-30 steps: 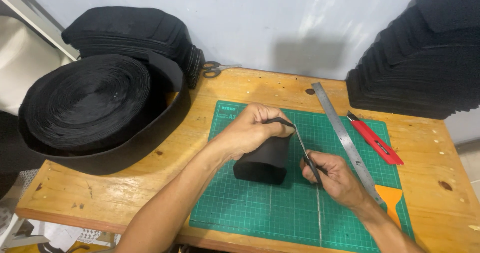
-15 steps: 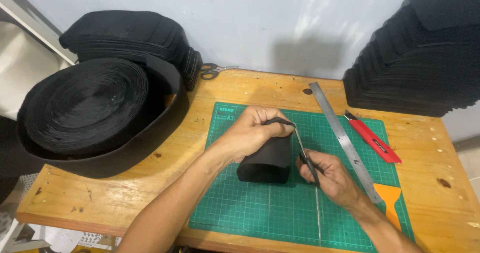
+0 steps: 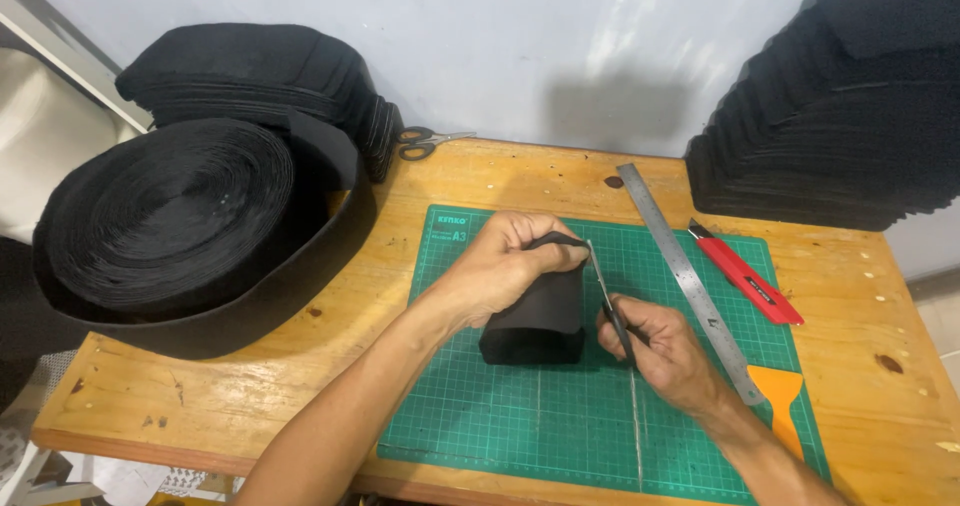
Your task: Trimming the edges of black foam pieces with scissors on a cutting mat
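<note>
A: Nearest us, the green cutting mat (image 3: 560,406) on the wooden bench (image 3: 200,386). Both forearms come in over its front edge.

B: And the hands?

A: Right hand (image 3: 665,351) has its grip clenched around the handles of a pair of small scissors (image 3: 608,296). The blades point up and away, tip right at the top edge of the black strap piece (image 3: 540,316). Whether the blades are parted I cannot tell; they read as one thin line.

B: The left?

A: Left hand (image 3: 505,261) is grasping that black piece at its upper end, pinched between thumb and fingers. It looks folded or looped, its lower end resting on the mat, near the middle.

B: So what stage would you call it?

A: My reading: trimming the pinched end. The next move calls for the pinch to stay firm and the blade to be kept off the left thumb, which is just beside it.

B: Further back?

A: Steel ruler (image 3: 685,276) lying diagonally across the mat's right side, an orange scraper (image 3: 780,396) at its near end, a red utility knife (image 3: 745,276) beyond. Second pair of scissors (image 3: 425,142) by the wall. Big coil of black strap (image 3: 180,216) far left, stacks of black cut pieces (image 3: 850,116) far right.
</note>
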